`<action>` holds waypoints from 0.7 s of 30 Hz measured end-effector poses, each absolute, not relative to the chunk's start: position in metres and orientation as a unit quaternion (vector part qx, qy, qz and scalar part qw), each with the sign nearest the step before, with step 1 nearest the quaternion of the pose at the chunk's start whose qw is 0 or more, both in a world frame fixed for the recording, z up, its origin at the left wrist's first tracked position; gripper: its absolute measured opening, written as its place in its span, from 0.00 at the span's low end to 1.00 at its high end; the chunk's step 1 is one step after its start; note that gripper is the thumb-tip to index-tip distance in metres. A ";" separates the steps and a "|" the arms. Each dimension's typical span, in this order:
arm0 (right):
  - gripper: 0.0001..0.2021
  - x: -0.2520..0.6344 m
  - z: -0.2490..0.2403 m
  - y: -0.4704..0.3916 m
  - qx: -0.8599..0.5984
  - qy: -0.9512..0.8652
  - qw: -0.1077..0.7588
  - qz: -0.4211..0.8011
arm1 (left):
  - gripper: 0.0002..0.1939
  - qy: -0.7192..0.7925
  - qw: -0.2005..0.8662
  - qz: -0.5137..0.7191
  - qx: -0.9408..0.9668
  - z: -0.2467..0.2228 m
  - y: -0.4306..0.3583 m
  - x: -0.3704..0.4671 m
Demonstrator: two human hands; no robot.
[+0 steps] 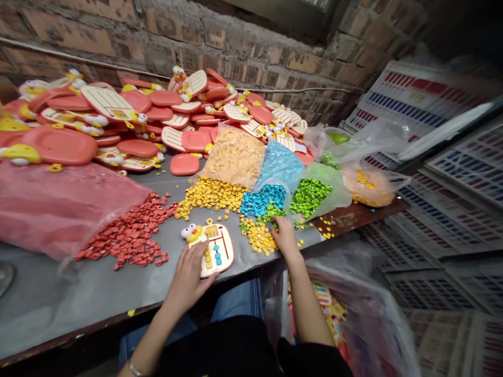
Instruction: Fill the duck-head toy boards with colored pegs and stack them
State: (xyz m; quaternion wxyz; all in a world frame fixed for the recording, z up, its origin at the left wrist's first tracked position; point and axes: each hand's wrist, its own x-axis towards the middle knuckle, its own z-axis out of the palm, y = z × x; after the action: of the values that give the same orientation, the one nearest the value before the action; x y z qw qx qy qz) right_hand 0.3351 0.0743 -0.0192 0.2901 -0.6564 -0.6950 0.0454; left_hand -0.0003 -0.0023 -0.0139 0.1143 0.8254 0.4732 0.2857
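My left hand [189, 275] holds a cream toy board [223, 246] with a red rim and a duck head at its top left, near the table's front edge. Its fingers lie over the left side and the thumb is at the lower edge. Blue and yellow pieces sit in columns on the board. To the right, my right hand [285, 235] has its fingers bent down at small green pieces [275, 211], beside a heap of yellow pieces [259, 236]. Whatever its fingertips pinch is hidden.
Red pieces [133, 235] spill from a pink bag [58, 204] at left. Yellow [214, 193], blue [263, 200] and green pieces [310, 196] spill from bags behind. Many red toy boards [157, 112] are piled by the brick wall. A lined bin [285, 298] stands below right.
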 end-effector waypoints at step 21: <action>0.11 0.325 -0.009 0.081 -0.672 -0.675 0.305 -0.007 | 0.34 0.478 0.092 0.277 0.829 -0.013 -0.005 0.001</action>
State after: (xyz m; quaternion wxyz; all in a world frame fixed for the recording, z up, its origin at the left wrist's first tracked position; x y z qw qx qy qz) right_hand 0.3253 0.0814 -0.0090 0.3054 -0.6720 -0.6746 -0.0075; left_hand 0.0009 -0.0045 -0.0131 0.0923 0.8286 0.4777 0.2771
